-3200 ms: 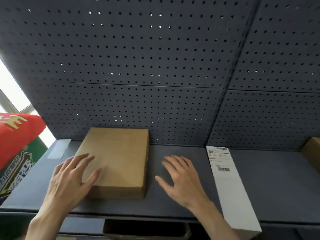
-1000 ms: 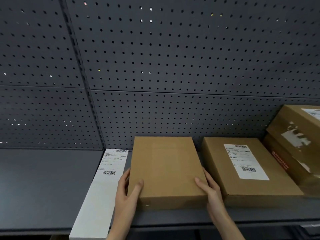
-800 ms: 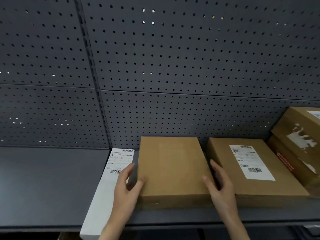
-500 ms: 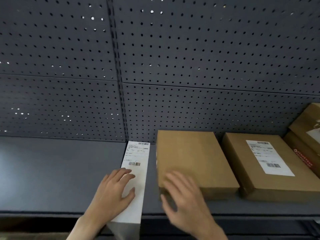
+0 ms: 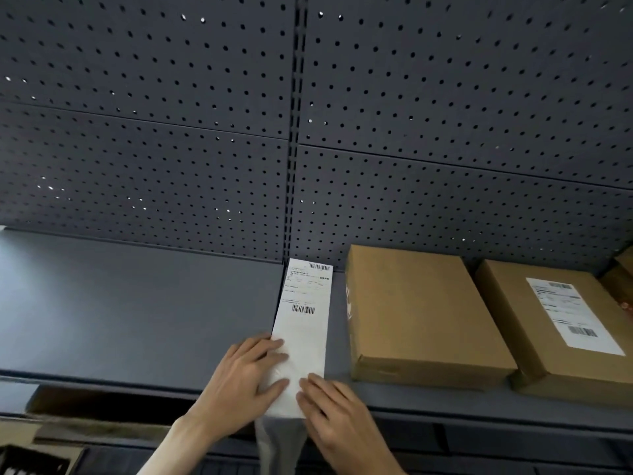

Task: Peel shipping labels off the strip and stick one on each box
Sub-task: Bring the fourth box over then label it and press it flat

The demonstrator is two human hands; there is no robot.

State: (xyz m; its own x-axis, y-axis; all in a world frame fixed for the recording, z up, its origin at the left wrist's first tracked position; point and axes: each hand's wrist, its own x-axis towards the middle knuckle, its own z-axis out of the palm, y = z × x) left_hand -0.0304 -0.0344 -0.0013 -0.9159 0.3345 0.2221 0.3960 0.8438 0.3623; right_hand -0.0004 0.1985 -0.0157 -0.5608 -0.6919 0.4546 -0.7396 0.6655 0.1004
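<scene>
A long white label strip lies on the dark shelf, with one printed label at its far end and its near end hanging over the shelf's front edge. My left hand lies flat on the strip's near left part, fingers spread. My right hand touches the strip's near right edge with its fingertips. To the right of the strip stands a plain brown box without a label. Beside that is a second brown box with a white label stuck on top.
A dark perforated back panel rises behind the shelf. More cardboard boxes are cut off at the right edge. Below the shelf's front edge, at the lower left, part of another carton shows.
Both hands let go of the plain box after setting it beside the labelled one. They moved left onto the label strip; the right hand came off the box front to the strip's near edge.
</scene>
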